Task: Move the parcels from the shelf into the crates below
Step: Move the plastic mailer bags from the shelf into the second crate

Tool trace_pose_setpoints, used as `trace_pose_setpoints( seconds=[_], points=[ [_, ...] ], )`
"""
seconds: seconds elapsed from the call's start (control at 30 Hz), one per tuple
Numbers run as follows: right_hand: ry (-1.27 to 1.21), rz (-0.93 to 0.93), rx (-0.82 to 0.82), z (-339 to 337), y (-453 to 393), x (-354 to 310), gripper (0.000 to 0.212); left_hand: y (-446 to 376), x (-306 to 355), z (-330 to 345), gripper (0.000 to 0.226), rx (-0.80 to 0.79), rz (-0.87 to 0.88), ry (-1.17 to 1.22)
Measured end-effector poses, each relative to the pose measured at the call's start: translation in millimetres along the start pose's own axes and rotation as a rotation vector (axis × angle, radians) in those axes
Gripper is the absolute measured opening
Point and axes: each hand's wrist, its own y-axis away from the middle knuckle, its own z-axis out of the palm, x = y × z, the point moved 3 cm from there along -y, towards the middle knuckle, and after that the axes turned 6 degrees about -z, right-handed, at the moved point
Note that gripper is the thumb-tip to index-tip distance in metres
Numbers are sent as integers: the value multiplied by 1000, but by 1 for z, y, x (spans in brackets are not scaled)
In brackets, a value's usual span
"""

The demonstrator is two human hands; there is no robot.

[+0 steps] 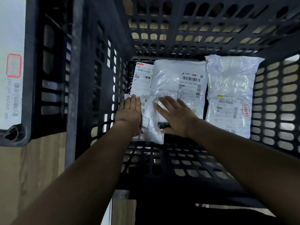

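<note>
Two hands reach down into the black crate [186, 30], and we see them lying apart with straight fingers. Our left hand [129, 109] rests flat on the left edge of a clear bubble-wrap parcel [151, 127], and our right hand [176, 116] presses on its right side, fingers spread. Under and beyond our fingers lies a white labelled parcel [186, 75], partly covering another white parcel [142, 77] just ahead of our left hand. Further right of our right hand, a crinkled white plastic parcel [230, 85] lies against the crate's right wall. Well to the left of our left hand, a second crate [30, 78] holds a white box [11, 38].
</note>
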Motion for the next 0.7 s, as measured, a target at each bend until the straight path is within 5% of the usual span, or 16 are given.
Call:
trace_pose_setpoints(
  seconds=[0.4, 0.53, 0.7],
  points=[
    [-71, 97, 22, -5, 11, 3, 77, 30, 17, -15, 88, -3, -7, 109],
    [-141, 102, 153, -21, 16, -6, 77, 26, 20, -11, 88, -48, -22, 107],
    [21, 63, 44, -16, -4, -13, 87, 10, 19, 0, 100, -150, -38, 21]
  ],
)
